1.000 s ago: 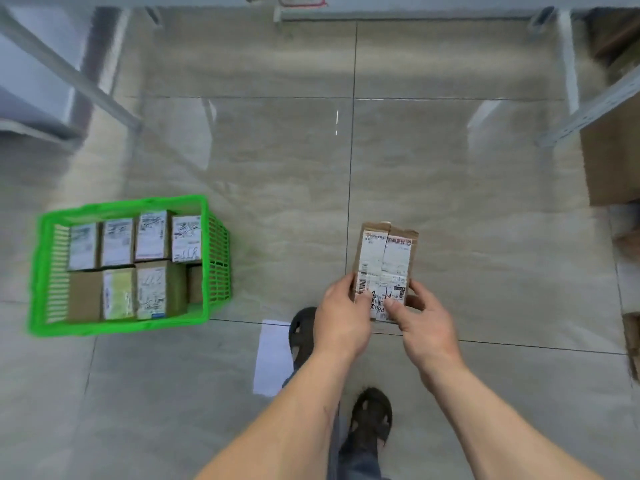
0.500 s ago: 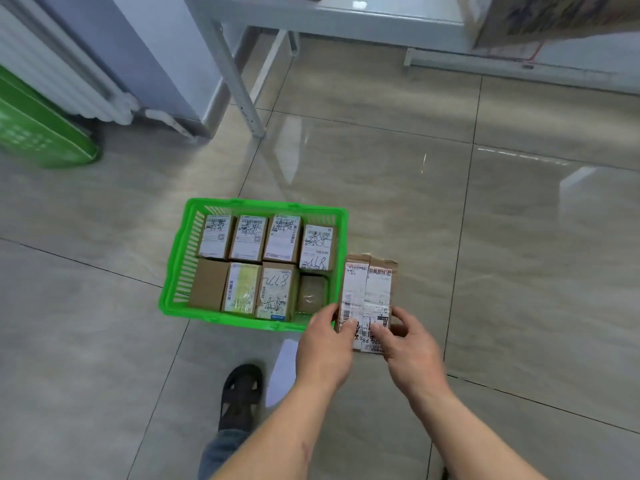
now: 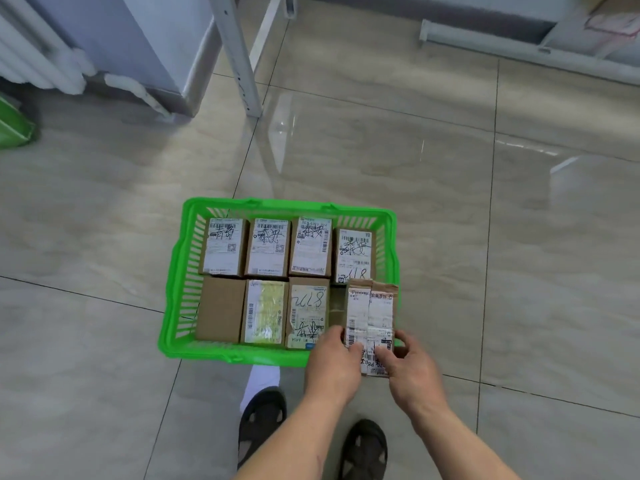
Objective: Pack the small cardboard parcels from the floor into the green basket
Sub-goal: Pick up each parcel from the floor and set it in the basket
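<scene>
Both hands grasp one small cardboard parcel [image 3: 370,317] by its near end: left hand [image 3: 334,363] pinching the left edge, right hand [image 3: 410,370] the right edge, thumbs on the labelled top face. Parcel held above the near right corner of the green basket [image 3: 173,306], overlapping its right rim; whether it touches the rim cannot be told.

Basket contents: seven parcels in two rows. Far row, four with white shipping labels [image 3: 268,245] and black handwriting. Near row, one plain brown box [image 3: 220,310], one with a yellowish label [image 3: 265,311], one marked by hand [image 3: 306,311]. The near right slot is mostly hidden behind the held parcel.

Setting: glossy beige tiled floor [image 3: 519,271]; grey metal shelf leg [image 3: 239,57] beyond the basket; white radiator [image 3: 38,53] far left; a green object [image 3: 14,124] cut off at the left edge. Two dark sandals [image 3: 363,448] below; a white sheet [image 3: 261,381] lies by the left one.
</scene>
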